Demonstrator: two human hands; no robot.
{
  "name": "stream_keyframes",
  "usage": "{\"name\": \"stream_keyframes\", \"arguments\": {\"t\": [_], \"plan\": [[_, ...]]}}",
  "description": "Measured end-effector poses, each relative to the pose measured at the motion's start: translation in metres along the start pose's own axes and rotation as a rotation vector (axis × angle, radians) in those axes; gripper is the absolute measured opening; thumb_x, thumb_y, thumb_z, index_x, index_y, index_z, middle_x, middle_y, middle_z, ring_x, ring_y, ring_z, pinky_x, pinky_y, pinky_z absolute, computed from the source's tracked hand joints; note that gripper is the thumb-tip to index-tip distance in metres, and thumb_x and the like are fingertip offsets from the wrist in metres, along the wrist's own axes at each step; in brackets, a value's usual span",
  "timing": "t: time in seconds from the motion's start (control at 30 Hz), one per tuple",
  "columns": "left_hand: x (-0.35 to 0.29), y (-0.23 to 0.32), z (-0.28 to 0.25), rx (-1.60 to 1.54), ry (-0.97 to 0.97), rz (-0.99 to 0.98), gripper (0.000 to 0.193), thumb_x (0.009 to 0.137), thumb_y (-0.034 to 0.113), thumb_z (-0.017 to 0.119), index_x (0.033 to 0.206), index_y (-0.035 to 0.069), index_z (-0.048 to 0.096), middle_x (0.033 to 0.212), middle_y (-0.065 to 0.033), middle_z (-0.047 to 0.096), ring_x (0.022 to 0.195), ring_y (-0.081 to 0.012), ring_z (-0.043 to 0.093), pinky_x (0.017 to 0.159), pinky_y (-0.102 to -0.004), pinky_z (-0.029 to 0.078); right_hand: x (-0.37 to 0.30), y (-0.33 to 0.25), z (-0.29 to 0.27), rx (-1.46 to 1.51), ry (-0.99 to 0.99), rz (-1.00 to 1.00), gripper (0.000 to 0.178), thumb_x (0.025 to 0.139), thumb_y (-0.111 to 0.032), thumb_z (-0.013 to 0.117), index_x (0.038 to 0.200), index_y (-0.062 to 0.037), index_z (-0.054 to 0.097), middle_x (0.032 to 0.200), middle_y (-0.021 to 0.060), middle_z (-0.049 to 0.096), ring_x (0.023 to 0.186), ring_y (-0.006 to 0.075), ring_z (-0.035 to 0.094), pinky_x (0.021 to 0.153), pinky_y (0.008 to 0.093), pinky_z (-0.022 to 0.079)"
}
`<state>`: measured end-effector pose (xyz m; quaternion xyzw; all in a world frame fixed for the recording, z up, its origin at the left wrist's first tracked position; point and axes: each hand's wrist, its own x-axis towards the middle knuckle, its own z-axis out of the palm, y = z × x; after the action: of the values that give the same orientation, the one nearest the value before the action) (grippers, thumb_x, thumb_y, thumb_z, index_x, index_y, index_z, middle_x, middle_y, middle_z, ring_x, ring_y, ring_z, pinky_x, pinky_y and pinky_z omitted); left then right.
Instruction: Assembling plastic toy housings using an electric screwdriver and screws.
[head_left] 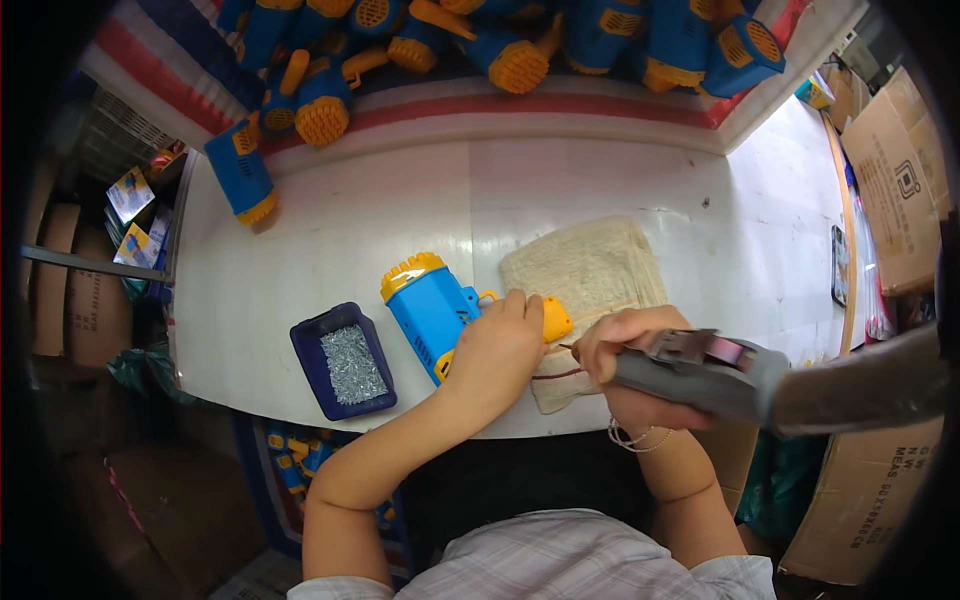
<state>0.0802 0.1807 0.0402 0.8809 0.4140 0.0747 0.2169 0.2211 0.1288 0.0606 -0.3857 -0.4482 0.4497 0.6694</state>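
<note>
A blue toy bubble gun (424, 312) with a ridged yellow muzzle lies on its side on the white table. My left hand (502, 342) is closed over its handle, and the yellow butt (557, 319) sticks out past my fingers. My right hand (640, 365) grips a grey power screwdriver (700, 375). Its thin tip points left toward the yellow butt; I cannot tell whether it touches. Under the butt and my right hand lies a beige cloth (585, 265). Left of the toy stands a dark blue tray (308, 362) holding many small silver screws (352, 368).
Several more bubble guns (322, 105) are heaped in a striped-lined bin along the far edge; one bubble gun (240, 175) leans out at its left. A phone (838, 265) lies at the right edge. Cardboard boxes (895, 190) stand beyond. Yellow and blue parts (290, 460) sit below the table.
</note>
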Motion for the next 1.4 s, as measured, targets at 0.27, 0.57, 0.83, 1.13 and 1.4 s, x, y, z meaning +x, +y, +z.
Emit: {"name": "stream_keyframes", "arguments": {"t": [0.27, 0.57, 0.83, 1.13, 1.4], "plan": [[0.001, 0.001, 0.0, 0.074, -0.008, 0.002, 0.049, 0.066, 0.015, 0.07, 0.108, -0.001, 0.05, 0.092, -0.0112, 0.051, 0.084, -0.0264, 0.056, 0.067, -0.0328, 0.048, 0.01, -0.014, -0.002, 0.033, 0.003, -0.046, 0.101, 0.05, -0.088, 0.036, 0.097, 0.001, 0.046, 0.055, 0.0038, 0.048, 0.044, 0.0141, 0.046, 0.044, 0.0265, 0.042], [0.005, -0.001, 0.001, -0.28, 0.173, 0.177, 0.027, 0.067, 0.014, 0.069, 0.091, 0.008, 0.061, 0.087, -0.005, 0.055, 0.077, -0.0228, 0.057, 0.064, -0.0318, 0.047, 0.013, -0.029, -0.001, 0.198, -0.122, -0.103, 0.031, 0.081, -0.024, 0.062, 0.102, -0.0028, 0.052, 0.063, 0.0049, 0.049, 0.059, 0.014, 0.048, 0.058, 0.0252, 0.041], [0.001, 0.005, -0.006, -0.103, 0.269, 0.357, 0.018, 0.064, 0.01, 0.066, 0.08, 0.005, 0.062, 0.077, -0.0058, 0.056, 0.072, -0.0219, 0.057, 0.06, -0.0321, 0.046, 0.013, -0.031, -0.001, 0.213, -0.101, -0.2, 0.098, 0.053, -0.089, 0.033, 0.095, -0.0009, 0.046, 0.057, 0.0044, 0.048, 0.046, 0.0147, 0.046, 0.044, 0.0285, 0.041], [-0.009, 0.01, -0.002, -0.188, 0.272, 0.338, 0.011, 0.066, 0.009, 0.059, 0.075, 0.003, 0.056, 0.072, -0.0073, 0.049, 0.071, -0.0216, 0.054, 0.056, -0.0321, 0.045, 0.008, -0.041, 0.001, 0.214, -0.081, -0.195, 0.095, 0.056, -0.087, 0.034, 0.093, -0.0004, 0.045, 0.058, 0.0044, 0.048, 0.046, 0.0151, 0.047, 0.043, 0.0286, 0.042], [-0.013, 0.009, -0.003, -0.211, 0.255, 0.375, 0.02, 0.061, 0.01, 0.068, 0.076, 0.003, 0.057, 0.07, -0.0079, 0.051, 0.066, -0.0249, 0.054, 0.055, -0.032, 0.044, 0.003, -0.037, -0.004, 0.233, -0.168, -0.122, 0.094, 0.056, -0.085, 0.041, 0.094, 0.0013, 0.049, 0.058, 0.0059, 0.05, 0.046, 0.0154, 0.047, 0.043, 0.0282, 0.041]]}}
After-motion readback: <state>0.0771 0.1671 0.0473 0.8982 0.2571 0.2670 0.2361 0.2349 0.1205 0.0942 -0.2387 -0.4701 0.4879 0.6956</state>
